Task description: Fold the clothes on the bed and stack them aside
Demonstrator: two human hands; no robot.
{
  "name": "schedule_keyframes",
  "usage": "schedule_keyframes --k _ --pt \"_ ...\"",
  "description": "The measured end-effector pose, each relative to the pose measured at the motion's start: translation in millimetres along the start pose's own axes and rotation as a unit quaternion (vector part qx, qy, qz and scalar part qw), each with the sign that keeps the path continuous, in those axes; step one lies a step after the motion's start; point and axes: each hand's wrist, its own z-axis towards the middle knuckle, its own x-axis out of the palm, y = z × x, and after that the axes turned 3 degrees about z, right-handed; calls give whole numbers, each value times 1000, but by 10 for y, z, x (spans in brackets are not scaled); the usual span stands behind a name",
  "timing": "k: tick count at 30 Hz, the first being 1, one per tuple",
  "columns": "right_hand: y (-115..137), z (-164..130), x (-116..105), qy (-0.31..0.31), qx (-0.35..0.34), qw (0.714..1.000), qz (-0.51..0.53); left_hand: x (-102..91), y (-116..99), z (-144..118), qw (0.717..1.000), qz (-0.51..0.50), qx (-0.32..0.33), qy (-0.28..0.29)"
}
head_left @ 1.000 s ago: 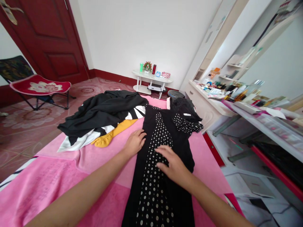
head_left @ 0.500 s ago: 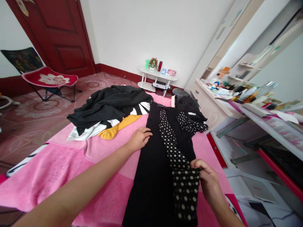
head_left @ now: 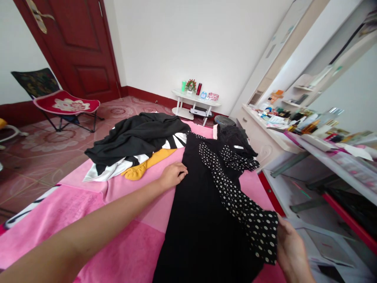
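A long black dress (head_left: 203,212) lies lengthwise across the pink blanket, with polka-dot sleeves. At its left edge my left hand (head_left: 173,175) rests low, fingers curled together on the fabric. My right hand (head_left: 291,243) grips the wide cuff of one polka-dot sleeve (head_left: 235,200), drawn out toward the lower right past the dress; its fingertips are partly behind the cloth. The other polka-dot sleeve (head_left: 235,157) lies bunched at the upper right, beside a heap of black clothing (head_left: 234,137).
On the left of the pink blanket (head_left: 118,220) lies a pile with a black garment (head_left: 141,133), white cloth and a mustard garment (head_left: 147,165). A cluttered dressing table (head_left: 282,137) stands right. Beyond are a folding chair (head_left: 67,104), a small white table (head_left: 196,97) and a red door (head_left: 82,51).
My right hand has moved right and slightly down, drawing the sleeve outward off the middle of the dress. My left hand stays at the left edge, its fingers more curled. The view has tilted slightly.
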Motion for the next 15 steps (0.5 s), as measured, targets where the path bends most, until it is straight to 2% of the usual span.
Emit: schedule_keyframes --k 2,3,5,8,10,12,15 --pt "58 -29 73 24 11 999 -33 -57 15 219 999 13 -43 26" --pt "79 -39 118 39 -8 997 -74 -75 28 354 997 21 -68 32" --pt "105 -52 221 63 -106 975 -186 -75 75 648 993 36 -106 30" --pt "123 -116 407 62 -285 895 -337 8 200 1066 989 48 -139 15" --pt "116 -228 542 78 -372 833 -401 91 293 1285 985 54 -166 8" --pt "70 -394 679 139 -415 788 -434 168 365 1451 980 63 -190 6" --pt "-89 -678 871 247 -399 756 -456 243 415 1630 974 80 -213 17"
